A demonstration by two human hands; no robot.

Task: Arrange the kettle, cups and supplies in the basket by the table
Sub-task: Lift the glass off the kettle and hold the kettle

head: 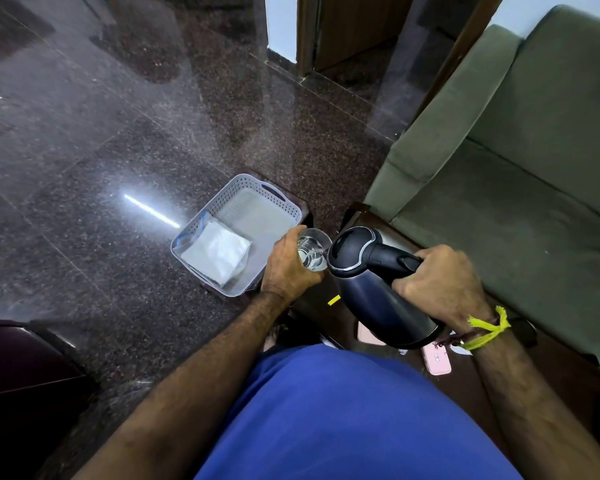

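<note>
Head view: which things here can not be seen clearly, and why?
- Glass: the left hand covers its side, so the water level is hidden.
- Table: mostly behind the kettle and right hand.
- Pink object: partly under the wrist; unidentifiable.
- Pouch in the basket: contents unreadable.

Gloss, plastic and cloth

The floor (118,133) is polished speckled stone, mirror-glossy. The basket (278,206) is pale perforated plastic, matt; the packet (219,252) inside it looks like smooth, faintly shiny film. The kettle (378,299) has a dark satin metal body with a glossy black plastic lid and handle. The cup (314,252) is clear glass. The sofa (520,174) is matt green cloth, the worktop (312,310) dark polished wood.
</note>
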